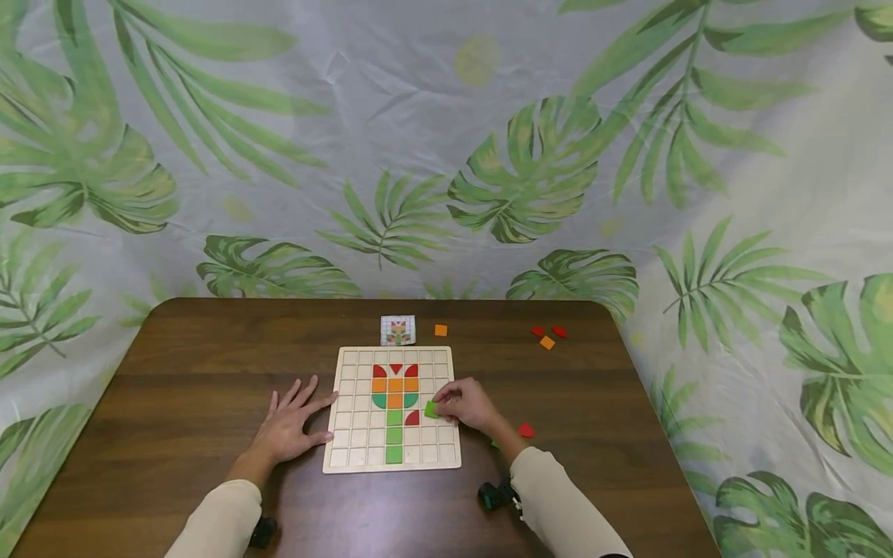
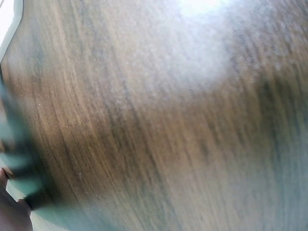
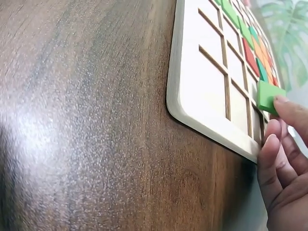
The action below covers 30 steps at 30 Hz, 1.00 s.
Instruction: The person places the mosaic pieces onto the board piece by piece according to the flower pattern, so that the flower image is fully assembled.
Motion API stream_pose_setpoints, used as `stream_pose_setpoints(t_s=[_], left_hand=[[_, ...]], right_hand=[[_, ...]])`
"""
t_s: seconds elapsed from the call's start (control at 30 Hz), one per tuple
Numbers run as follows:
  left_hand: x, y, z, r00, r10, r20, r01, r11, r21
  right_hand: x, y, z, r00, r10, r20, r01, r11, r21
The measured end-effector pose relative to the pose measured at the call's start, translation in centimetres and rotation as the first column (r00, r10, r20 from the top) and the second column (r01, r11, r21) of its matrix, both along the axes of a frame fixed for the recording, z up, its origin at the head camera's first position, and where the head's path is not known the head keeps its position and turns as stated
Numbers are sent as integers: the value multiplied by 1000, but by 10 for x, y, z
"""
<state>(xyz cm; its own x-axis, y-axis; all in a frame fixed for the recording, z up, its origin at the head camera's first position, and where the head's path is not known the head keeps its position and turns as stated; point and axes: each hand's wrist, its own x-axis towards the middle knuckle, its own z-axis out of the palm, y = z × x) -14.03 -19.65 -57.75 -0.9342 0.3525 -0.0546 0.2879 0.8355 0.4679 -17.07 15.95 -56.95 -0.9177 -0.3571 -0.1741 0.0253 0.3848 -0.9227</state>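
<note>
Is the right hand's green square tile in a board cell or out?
Out: the right wrist view shows the green square tile raised above the grid board, pinched by the right hand.

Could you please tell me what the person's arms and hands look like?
The left hand and right hand are bare, without gloves. The left sleeve and right sleeve are plain cream and stop short of the wrists. A small black device shows beside each sleeve, left device and right device.

Glare whitens patches of the tabletop [image 3: 96, 96] in both wrist views.
</note>
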Motion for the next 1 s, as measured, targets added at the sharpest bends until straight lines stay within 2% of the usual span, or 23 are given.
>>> stream_pose_setpoints(t_s=[0.17,0.53,1.0], left_hand=[[1,0,0,1000,-2,-3,2,1000,4],[2,1,2,1000,-1,-1,1,1000,8],[1,0,-2,1000,-2,-8,2,1000,-1]], right_hand=[[1,-1,-2,1000,-2,-28,2,1000,19],[1,-5,-3,990,18,-142,2,990,140],[3,-8,0,973,99,-210,-48,971,236]])
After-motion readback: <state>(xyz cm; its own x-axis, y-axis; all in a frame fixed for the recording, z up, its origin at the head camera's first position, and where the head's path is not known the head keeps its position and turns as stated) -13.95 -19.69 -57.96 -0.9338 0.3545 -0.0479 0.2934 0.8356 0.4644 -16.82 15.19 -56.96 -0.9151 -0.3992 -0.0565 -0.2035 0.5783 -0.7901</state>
